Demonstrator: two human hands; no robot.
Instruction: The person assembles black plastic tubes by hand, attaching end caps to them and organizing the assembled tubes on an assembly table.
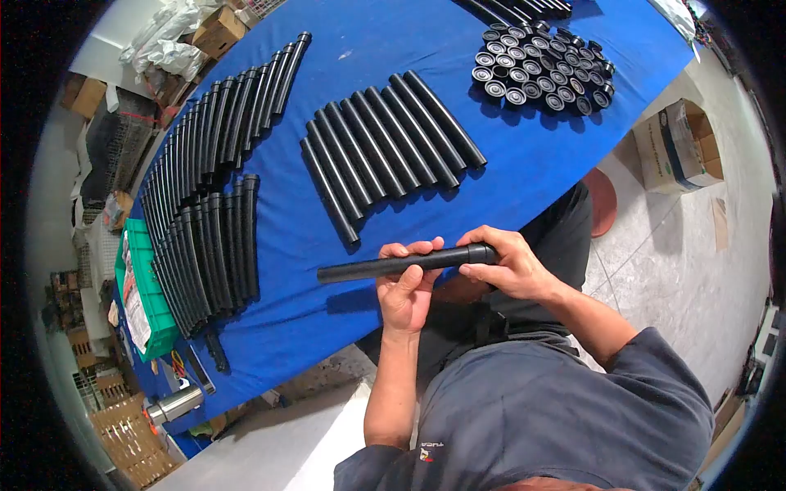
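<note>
A black tube [352,271] lies level across both hands, just over the near edge of the blue-covered table. Around its middle, my left hand [407,286] is closed, thumb on the near side and fingertips on the far side. At the tube's right end sits a wider black cap [476,254], gripped by the fingers of my right hand [509,266]. Beyond my hands, several black tubes without wide ends [393,139] lie side by side in a slanted row.
Capped black tubes [221,123] fill the table's left, near a green bin [147,286] and a metal cylinder [174,404]. Loose black caps [532,65] are grouped at the back right. A cardboard box [675,147] and a red round stool [602,200] stand right of the table.
</note>
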